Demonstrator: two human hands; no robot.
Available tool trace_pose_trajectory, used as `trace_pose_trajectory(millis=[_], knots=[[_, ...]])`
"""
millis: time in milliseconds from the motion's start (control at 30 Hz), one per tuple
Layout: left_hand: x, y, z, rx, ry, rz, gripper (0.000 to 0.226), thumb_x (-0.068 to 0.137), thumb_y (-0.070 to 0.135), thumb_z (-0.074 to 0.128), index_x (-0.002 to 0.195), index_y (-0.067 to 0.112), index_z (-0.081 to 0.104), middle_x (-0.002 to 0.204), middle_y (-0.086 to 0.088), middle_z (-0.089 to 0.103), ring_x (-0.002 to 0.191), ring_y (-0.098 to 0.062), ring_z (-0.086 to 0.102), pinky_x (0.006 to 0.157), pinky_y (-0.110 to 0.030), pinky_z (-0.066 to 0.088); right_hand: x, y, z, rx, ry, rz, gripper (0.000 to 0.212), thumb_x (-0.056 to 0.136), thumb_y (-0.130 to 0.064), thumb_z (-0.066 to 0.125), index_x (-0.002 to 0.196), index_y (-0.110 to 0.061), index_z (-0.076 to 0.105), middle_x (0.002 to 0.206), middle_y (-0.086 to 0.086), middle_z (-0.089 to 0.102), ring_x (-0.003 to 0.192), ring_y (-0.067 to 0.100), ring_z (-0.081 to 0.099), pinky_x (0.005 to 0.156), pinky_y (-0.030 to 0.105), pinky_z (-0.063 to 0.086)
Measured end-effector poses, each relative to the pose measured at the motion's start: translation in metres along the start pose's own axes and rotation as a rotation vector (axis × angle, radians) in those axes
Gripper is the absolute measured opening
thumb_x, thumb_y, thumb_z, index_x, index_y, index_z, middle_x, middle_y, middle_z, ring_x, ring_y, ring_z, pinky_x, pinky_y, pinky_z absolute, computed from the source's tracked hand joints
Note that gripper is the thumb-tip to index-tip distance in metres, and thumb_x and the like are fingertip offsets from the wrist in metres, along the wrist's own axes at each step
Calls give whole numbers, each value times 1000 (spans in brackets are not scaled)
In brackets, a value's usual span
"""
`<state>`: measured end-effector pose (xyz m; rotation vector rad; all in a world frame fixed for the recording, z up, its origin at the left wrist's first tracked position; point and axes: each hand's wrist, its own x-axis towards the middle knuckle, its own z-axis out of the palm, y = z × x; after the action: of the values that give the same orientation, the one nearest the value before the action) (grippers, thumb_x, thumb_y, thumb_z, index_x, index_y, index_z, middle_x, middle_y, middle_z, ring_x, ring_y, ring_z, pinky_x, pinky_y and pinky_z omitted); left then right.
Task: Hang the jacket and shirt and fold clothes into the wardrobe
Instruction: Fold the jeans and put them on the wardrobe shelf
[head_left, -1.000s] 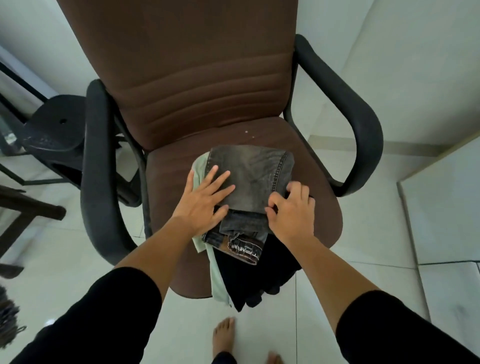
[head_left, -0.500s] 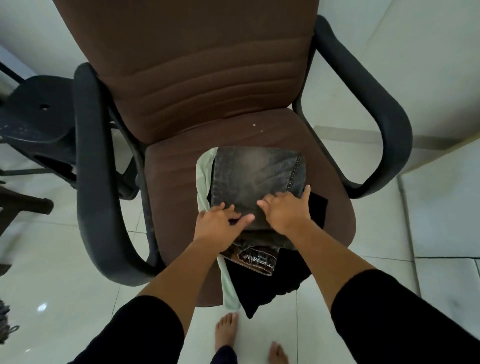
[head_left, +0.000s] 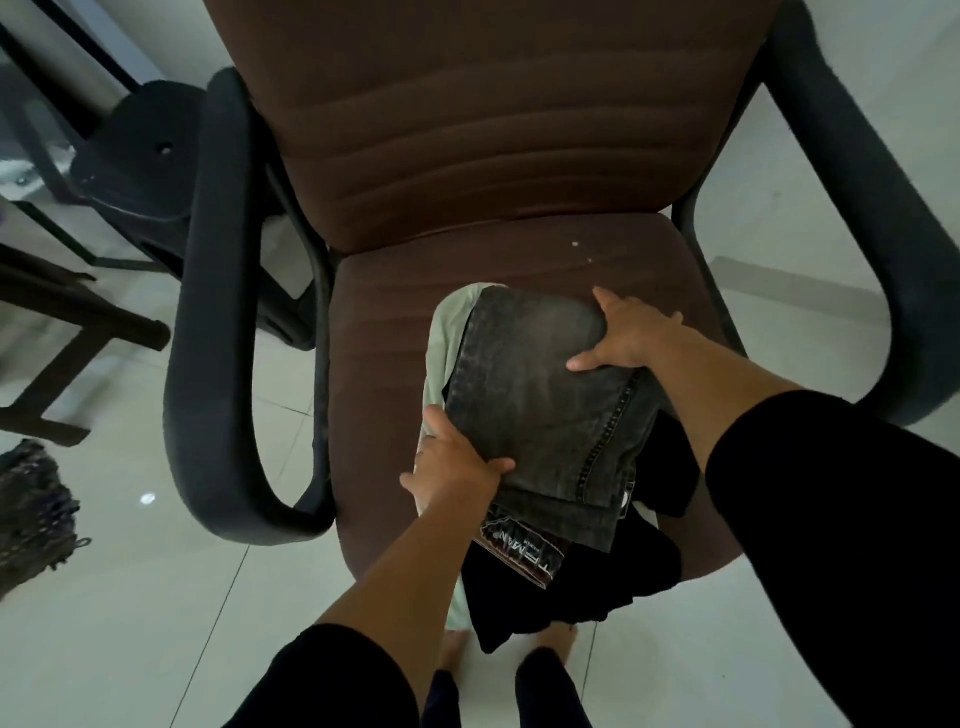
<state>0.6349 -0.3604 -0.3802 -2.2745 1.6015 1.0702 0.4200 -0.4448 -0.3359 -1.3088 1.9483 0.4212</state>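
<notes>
I am looking down at a brown chair (head_left: 467, 156) with black armrests. On the seat there is a small pile of clothes.

On top of the pile lie folded grey jeans (head_left: 540, 400). Under them is a pale green cloth (head_left: 447, 332) that peeks out on the left side. There is also a black cloth (head_left: 571, 592) under the jeans, and it hangs down over the front edge of the seat. A brown label (head_left: 519, 551) with letters on it shows at the near end of the jeans.

My left hand (head_left: 452, 467) is at the near left corner of the pile. My thumb lies on top of the jeans and my fingers go down under the edge, so I am gripping the pile there.

My right hand (head_left: 628, 332) is at the far right corner of the jeans. My thumb presses on top and my fingers curl round the edge, so it holds the jeans too.

Both my arms have black sleeves pushed up. My bare feet (head_left: 556, 639) stand on the white tiled floor (head_left: 156, 597) just below the chair. A black stool (head_left: 135, 150) stands to the left, behind the armrest.
</notes>
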Motion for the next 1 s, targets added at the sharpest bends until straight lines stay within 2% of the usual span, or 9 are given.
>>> trace_pose_trajectory(millis=[167, 300, 367, 467, 567, 667, 800, 867, 1000], knots=[[-3, 3, 8, 102, 35, -25, 101, 73, 45, 75, 141, 26, 2, 129, -9, 48, 117, -32, 51, 96, -51, 35, 7, 2, 9, -180, 72, -126, 114, 70, -59, 71, 141, -52, -17, 149, 20, 25, 132, 39, 36, 110, 58, 20], [-6, 6, 11, 188, 69, -28, 98, 75, 48, 72, 144, 26, 5, 127, -13, 43, 117, -30, 49, 93, -48, 39, 4, 3, 7, -209, 137, -206, 123, 66, -54, 77, 145, -43, -17, 129, 19, 52, 115, 36, 53, 98, 46, 43], [-9, 4, 10, 192, 87, -16, 96, 74, 50, 72, 142, 23, 9, 125, -13, 44, 117, -29, 47, 92, -47, 39, -2, 1, 0, -68, 100, -164, 124, 61, -48, 83, 150, -29, -1, 137, 14, 49, 123, 34, 48, 100, 45, 43], [-14, -1, 4, 127, 112, -12, 95, 67, 55, 74, 137, 20, 20, 128, -13, 41, 123, -30, 40, 94, -48, 38, -21, -4, -18, 185, -25, -171, 97, 57, -40, 88, 138, -12, 43, 132, 7, 54, 118, 27, 53, 98, 37, 46], [-22, -1, -6, -69, 137, -11, 112, 59, 55, 80, 144, 22, 13, 141, -14, 28, 133, -32, 27, 103, -50, 32, -52, -6, -36, 470, -101, -204, 71, 60, -24, 88, 123, -9, 59, 118, 5, 64, 104, 22, 62, 92, 34, 50], [-32, 6, -24, -498, 105, 65, 131, 57, 42, 86, 147, 34, -9, 152, -14, 12, 141, -31, 16, 111, -50, 25, -93, 1, -56, 704, -91, -228, 51, 65, -12, 84, 112, -8, 65, 103, 6, 69, 93, 20, 66, 87, 33, 53], [-54, 38, -70, -1064, -230, 85, 138, 57, 51, 81, 138, 41, -30, 156, -4, 18, 139, -27, 28, 112, -50, 27, -159, 22, -96, 1082, 5, -250, 24, 75, -5, 72, 98, -8, 67, 90, 8, 71, 80, 22, 68, 76, 32, 57], [-68, 63, -101, -1183, -411, 135, 144, 43, 64, 81, 137, 47, -27, 154, 2, 24, 137, -26, 32, 110, -54, 28, -198, 29, -116, 1238, 61, -287, 15, 79, -5, 66, 94, -8, 68, 83, 7, 73, 74, 22, 70, 71, 32, 58], [-101, 112, -161, -1110, -449, 448, 130, 45, 66, 81, 141, 55, -5, 151, 6, 32, 134, -21, 37, 111, -50, 29, -281, 42, -149, 1456, 204, -336, 13, 78, -9, 61, 89, -5, 67, 75, 8, 74, 66, 20, 70, 64, 30, 59]])
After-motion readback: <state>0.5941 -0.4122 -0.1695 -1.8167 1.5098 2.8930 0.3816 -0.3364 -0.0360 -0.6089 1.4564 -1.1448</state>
